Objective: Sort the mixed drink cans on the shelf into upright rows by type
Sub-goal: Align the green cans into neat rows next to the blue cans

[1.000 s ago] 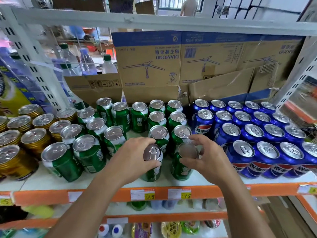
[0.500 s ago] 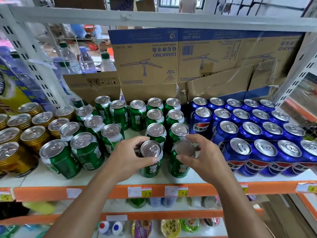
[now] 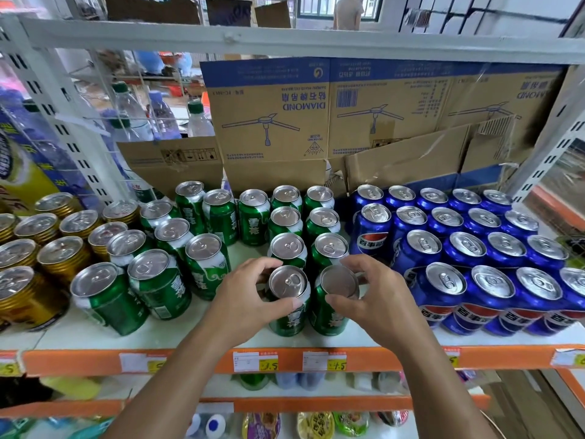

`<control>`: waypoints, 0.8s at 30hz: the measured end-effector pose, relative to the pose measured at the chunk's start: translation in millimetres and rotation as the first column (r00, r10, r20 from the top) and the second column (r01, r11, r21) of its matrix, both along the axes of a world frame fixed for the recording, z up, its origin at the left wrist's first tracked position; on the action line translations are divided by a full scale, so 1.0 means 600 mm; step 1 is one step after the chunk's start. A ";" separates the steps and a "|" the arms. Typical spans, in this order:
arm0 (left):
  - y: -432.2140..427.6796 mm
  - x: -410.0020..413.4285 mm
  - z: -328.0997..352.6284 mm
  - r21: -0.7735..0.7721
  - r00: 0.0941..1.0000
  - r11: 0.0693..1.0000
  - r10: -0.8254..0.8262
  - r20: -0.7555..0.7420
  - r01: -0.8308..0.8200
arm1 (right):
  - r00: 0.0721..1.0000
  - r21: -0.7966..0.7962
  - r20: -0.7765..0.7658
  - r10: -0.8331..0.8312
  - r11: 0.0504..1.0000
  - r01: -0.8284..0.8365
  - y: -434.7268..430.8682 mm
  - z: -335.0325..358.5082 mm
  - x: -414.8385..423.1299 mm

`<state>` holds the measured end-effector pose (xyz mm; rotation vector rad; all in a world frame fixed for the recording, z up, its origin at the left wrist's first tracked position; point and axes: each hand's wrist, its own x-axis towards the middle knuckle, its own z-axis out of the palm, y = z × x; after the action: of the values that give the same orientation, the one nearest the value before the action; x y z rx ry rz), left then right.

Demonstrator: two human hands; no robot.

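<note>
In the head view, the left hand point(image 3: 247, 299) curls around a green can point(image 3: 289, 321) that stands at the front of the shelf point(image 3: 196, 331), its long axis vertical and its pull-tab end up. Just to its right, a second green can point(image 3: 329, 321) also stands vertical with a smooth end up. The right hand point(image 3: 380, 299) grips it, near the blue cans point(image 3: 474, 248).

Green cans point(image 3: 288, 315) glossy metal, lids brushed silver; boxes point(image 3: 272, 122) matt cardboard; shelf point(image 3: 95, 332) smooth white.
</note>
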<state>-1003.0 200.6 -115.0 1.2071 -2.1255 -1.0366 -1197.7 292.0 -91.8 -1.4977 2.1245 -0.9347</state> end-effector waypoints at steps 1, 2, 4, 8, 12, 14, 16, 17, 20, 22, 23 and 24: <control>-0.002 0.001 -0.002 0.008 1.000 1.000 0.002 0.000 -0.002 | 0.999 0.006 -0.032 0.007 1.000 -0.007 -0.003 0.001 0.001; -0.003 0.002 -0.003 0.016 1.000 1.000 0.001 0.003 -0.001 | 0.998 0.008 -0.068 0.010 1.000 -0.010 -0.006 0.001 0.002; -0.004 0.004 -0.003 0.034 1.000 0.999 -0.010 0.012 0.010 | 0.991 -0.020 -0.135 0.008 1.000 -0.011 -0.014 0.002 0.008; -0.010 0.004 0.010 0.051 0.993 0.996 -0.076 0.091 0.071 | 0.976 -0.137 -0.215 0.016 0.989 -0.047 -0.042 0.007 0.026; -0.030 0.029 0.047 -0.082 0.984 0.995 -0.037 0.176 0.053 | 0.945 -0.080 -0.310 0.106 0.987 -0.138 -0.081 0.030 0.040; -0.046 0.050 0.074 -0.236 0.976 0.971 0.076 0.204 -0.026 | 0.924 -0.030 -0.340 0.173 0.980 -0.195 -0.102 0.045 0.045; -0.072 0.071 0.092 -0.342 0.930 0.939 0.167 0.327 -0.048 | 0.906 -0.006 -0.346 0.242 0.966 -0.260 -0.131 0.057 0.055; -0.086 0.080 0.097 -0.355 0.884 0.934 0.187 0.428 -0.026 | 0.894 0.011 -0.356 0.273 0.958 -0.288 -0.149 0.060 0.060; -0.122 0.096 0.105 -0.271 0.755 0.959 0.120 0.644 0.079 | 0.843 0.144 -0.419 0.338 0.941 -0.306 -0.209 0.063 0.080; -0.140 0.101 0.105 -0.218 0.712 0.964 0.048 0.700 0.149 | 0.826 0.185 -0.428 0.366 0.931 -0.316 -0.254 0.066 0.093; -0.149 0.102 0.102 -0.205 0.696 0.961 0.020 0.718 0.184 | 0.824 0.185 -0.432 0.367 0.930 -0.317 -0.276 0.067 0.100; -0.158 0.104 0.100 -0.202 0.690 0.956 0.000 0.724 0.212 | 0.821 0.191 -0.438 0.366 0.930 -0.313 -0.297 0.067 0.105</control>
<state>-940.5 105.9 -55.2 1.5228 -2.8400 -0.2616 -1134.7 113.8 -51.5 -2.1191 2.0504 -0.3372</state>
